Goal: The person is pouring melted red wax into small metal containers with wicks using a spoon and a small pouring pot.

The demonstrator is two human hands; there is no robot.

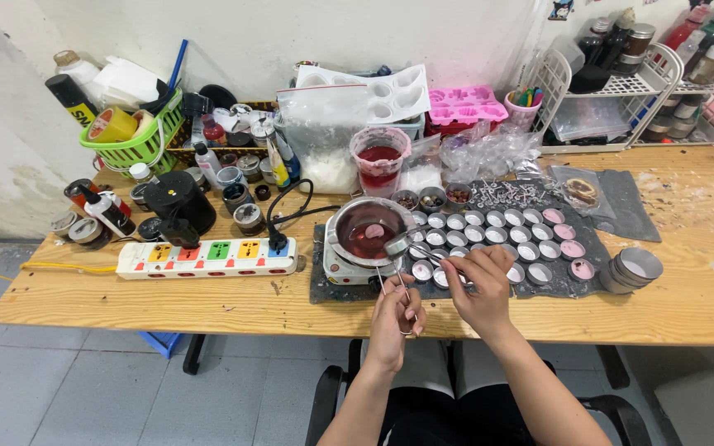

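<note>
Red wax in one pot (363, 225), left hand (396, 318) gripping one ladle (397, 245)

- I see a green basket (130, 149) of tape rolls at the table's back left.
- A white power strip (208, 258) with coloured sockets lies near the front edge, a black plug in its right end.
- A black jar (180, 201) stands just behind the strip.
- A pink mould (466, 106) and a white mould (373, 91) rest against the wall.
- A white wire rack (621, 91) holds dark bottles at the back right.
- A stack of tins (631, 271) sits on the wooden table (704, 248) at the right.
</note>
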